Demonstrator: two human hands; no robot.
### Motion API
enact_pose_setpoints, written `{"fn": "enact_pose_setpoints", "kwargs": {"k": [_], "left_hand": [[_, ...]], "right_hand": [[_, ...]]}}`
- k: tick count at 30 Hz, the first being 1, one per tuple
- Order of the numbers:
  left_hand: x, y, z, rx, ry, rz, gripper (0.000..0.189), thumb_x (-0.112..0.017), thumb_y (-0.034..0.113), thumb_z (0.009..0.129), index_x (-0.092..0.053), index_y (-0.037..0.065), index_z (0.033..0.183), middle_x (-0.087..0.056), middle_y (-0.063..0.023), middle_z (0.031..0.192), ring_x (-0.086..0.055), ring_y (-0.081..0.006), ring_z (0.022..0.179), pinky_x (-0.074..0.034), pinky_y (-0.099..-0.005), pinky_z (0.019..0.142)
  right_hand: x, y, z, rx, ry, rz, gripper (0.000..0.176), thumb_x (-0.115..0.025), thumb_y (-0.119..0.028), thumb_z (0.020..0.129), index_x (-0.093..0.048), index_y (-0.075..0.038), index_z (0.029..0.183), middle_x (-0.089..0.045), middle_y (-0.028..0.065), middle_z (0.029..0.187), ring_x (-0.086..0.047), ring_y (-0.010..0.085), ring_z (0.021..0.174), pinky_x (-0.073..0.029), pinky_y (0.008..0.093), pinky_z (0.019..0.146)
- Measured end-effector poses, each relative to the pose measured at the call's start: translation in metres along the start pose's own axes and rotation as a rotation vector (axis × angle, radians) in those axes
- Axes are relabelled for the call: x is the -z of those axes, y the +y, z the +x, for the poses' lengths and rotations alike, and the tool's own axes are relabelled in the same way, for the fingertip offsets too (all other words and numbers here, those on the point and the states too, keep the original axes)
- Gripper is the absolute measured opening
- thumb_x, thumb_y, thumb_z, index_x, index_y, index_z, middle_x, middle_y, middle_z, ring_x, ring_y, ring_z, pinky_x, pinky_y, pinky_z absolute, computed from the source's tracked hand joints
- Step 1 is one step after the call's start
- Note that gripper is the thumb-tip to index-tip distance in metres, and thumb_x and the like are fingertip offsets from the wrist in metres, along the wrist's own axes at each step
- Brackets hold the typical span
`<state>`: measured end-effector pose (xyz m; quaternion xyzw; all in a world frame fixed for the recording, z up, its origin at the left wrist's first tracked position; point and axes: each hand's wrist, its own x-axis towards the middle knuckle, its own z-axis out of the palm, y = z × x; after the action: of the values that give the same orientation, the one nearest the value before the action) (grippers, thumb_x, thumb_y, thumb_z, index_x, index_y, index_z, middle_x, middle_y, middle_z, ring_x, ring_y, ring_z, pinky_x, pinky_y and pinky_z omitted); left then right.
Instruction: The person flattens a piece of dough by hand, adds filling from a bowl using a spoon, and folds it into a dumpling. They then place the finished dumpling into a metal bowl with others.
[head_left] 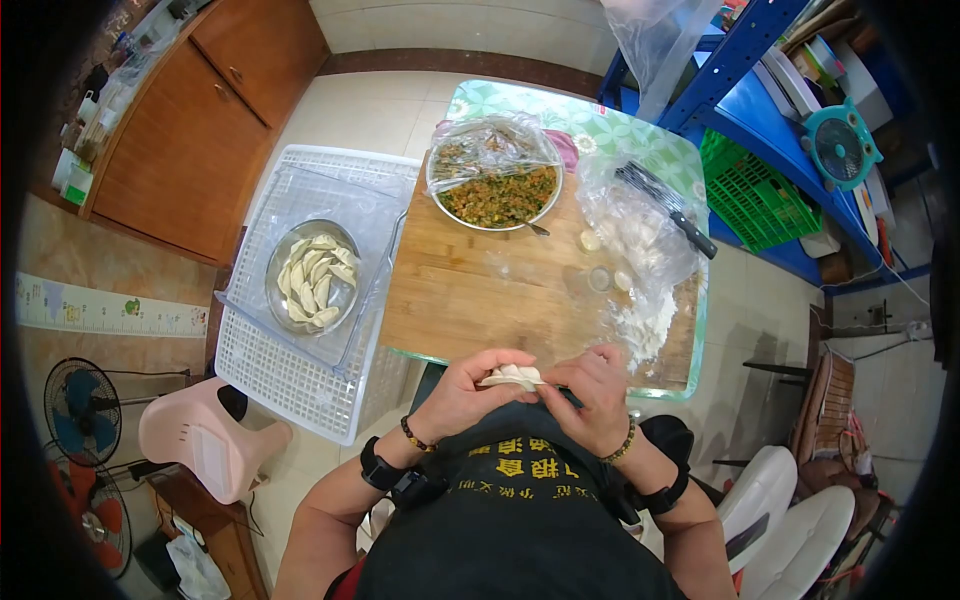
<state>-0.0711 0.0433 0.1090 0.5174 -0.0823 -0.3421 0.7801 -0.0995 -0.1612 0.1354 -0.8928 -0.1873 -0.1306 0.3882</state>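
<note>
Between my two hands, just past the near edge of the table, is a pale dumpling point(512, 375) with a pleated edge. My left hand point(478, 385) cradles it from the left, thumb and fingers around it. The fingers of my right hand point(588, 392) pinch its right end. Beyond them lies a wooden board point(470, 285). A bowl of chopped filling point(500, 198) sits at the back of the board, partly covered by plastic wrap, with a spoon handle point(537, 229) at its rim. To the left, a metal bowl point(275, 272) holds several finished dumplings point(315, 275).
A white plastic crate point(260, 375) under the metal bowl stands left of the table. On the board's right are a plastic bag of dough pieces point(640, 235), a black-handled knife point(690, 232), a small cup point(600, 279) and loose flour point(648, 325). A pink stool point(210, 440) stands at lower left.
</note>
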Motion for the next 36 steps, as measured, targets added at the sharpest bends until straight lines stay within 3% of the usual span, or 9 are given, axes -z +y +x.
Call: {"fn": "enact_pose_setpoints", "kwargs": {"k": [12, 15, 17, 18, 20, 23, 26, 31, 36], "left_hand": [[0.004, 0.002, 0.001, 0.027, -0.024, 0.146, 0.036, -0.061, 0.003, 0.091, -0.054, -0.001, 0.127, -0.065, -0.0077, 0.112, -0.061, -0.0116, 0.105, -0.051, -0.0288, 0.092], [0.004, -0.002, -0.001, 0.096, -0.033, 0.042, 0.035, -0.058, 0.009, 0.095, -0.053, -0.003, 0.127, -0.063, -0.0103, 0.116, -0.061, -0.0152, 0.108, -0.05, -0.031, 0.095], [0.006, -0.008, -0.001, 0.185, -0.088, -0.265, 0.04, -0.047, 0.022, 0.101, -0.049, -0.006, 0.13, -0.06, -0.0143, 0.122, -0.061, -0.0212, 0.11, -0.05, -0.033, 0.096], [0.008, -0.009, 0.0, 0.183, -0.08, -0.269, 0.04, -0.047, 0.022, 0.101, -0.049, -0.006, 0.13, -0.06, -0.0143, 0.122, -0.061, -0.0212, 0.11, -0.05, -0.033, 0.096], [0.011, -0.009, 0.003, 0.247, -0.12, -0.305, 0.055, -0.033, 0.041, 0.105, -0.049, -0.004, 0.131, -0.058, -0.0151, 0.121, -0.061, -0.0191, 0.107, -0.049, -0.0302, 0.096], [0.009, -0.005, 0.0, 0.262, -0.118, -0.298, 0.064, -0.025, 0.046, 0.104, -0.047, -0.006, 0.133, -0.058, -0.0156, 0.122, -0.058, -0.0195, 0.112, -0.049, -0.0315, 0.098], [0.003, 0.002, 0.001, 0.297, -0.123, -0.24, 0.067, -0.023, 0.048, 0.104, -0.046, -0.007, 0.134, -0.057, -0.0157, 0.124, -0.057, -0.0191, 0.115, -0.048, -0.0313, 0.099], [0.002, 0.007, 0.0, 0.369, -0.184, -0.198, 0.071, -0.022, 0.052, 0.103, -0.044, -0.007, 0.136, -0.055, -0.0155, 0.126, -0.057, -0.0186, 0.114, -0.046, -0.0317, 0.101], [0.002, 0.006, 0.004, 0.434, -0.225, -0.279, 0.077, -0.02, 0.055, 0.102, -0.035, -0.009, 0.14, -0.05, -0.0159, 0.134, -0.052, -0.0191, 0.121, -0.042, -0.0328, 0.106]], "right_hand": [[0.002, -0.005, 0.0, -0.055, -0.019, 0.025, 0.013, -0.074, -0.01, 0.076, -0.063, -0.01, 0.084, -0.062, 0.0043, 0.076, -0.06, 0.0222, 0.07, -0.04, 0.0405, 0.08], [0.0, 0.001, -0.004, -0.01, -0.03, 0.015, 0.016, -0.073, -0.009, 0.076, -0.062, -0.009, 0.087, -0.062, 0.005, 0.078, -0.06, 0.023, 0.071, -0.04, 0.0393, 0.08], [-0.001, 0.005, -0.007, 0.029, -0.056, 0.011, 0.018, -0.073, -0.008, 0.076, -0.061, -0.009, 0.089, -0.062, 0.0052, 0.079, -0.06, 0.0236, 0.072, -0.041, 0.0386, 0.08], [-0.001, 0.006, -0.009, 0.045, -0.072, 0.012, 0.019, -0.073, -0.008, 0.076, -0.062, -0.009, 0.09, -0.062, 0.0052, 0.08, -0.06, 0.0239, 0.073, -0.041, 0.0381, 0.079], [-0.002, 0.008, -0.011, 0.066, -0.095, 0.017, 0.02, -0.073, -0.007, 0.075, -0.062, -0.009, 0.091, -0.063, 0.0052, 0.082, -0.06, 0.0243, 0.075, -0.04, 0.0376, 0.078], [-0.002, 0.006, -0.01, 0.037, -0.084, 0.094, 0.021, -0.075, -0.007, 0.072, -0.062, -0.009, 0.089, -0.062, 0.0045, 0.084, -0.058, 0.0238, 0.073, -0.04, 0.0384, 0.078], [0.001, -0.002, -0.004, 0.008, -0.077, 0.095, 0.019, -0.075, -0.006, 0.072, -0.063, -0.009, 0.087, -0.062, 0.0049, 0.085, -0.058, 0.0232, 0.074, -0.04, 0.038, 0.078], [0.0, 0.008, -0.009, 0.165, -0.109, 0.078, 0.018, -0.074, -0.008, 0.074, -0.064, -0.008, 0.089, -0.064, 0.0043, 0.085, -0.056, 0.022, 0.072, -0.04, 0.0372, 0.076], [0.0, 0.006, -0.01, 0.109, -0.122, 0.062, 0.019, -0.074, -0.011, 0.074, -0.065, -0.009, 0.09, -0.062, 0.0035, 0.085, -0.055, 0.022, 0.073, -0.039, 0.0368, 0.075]]}}
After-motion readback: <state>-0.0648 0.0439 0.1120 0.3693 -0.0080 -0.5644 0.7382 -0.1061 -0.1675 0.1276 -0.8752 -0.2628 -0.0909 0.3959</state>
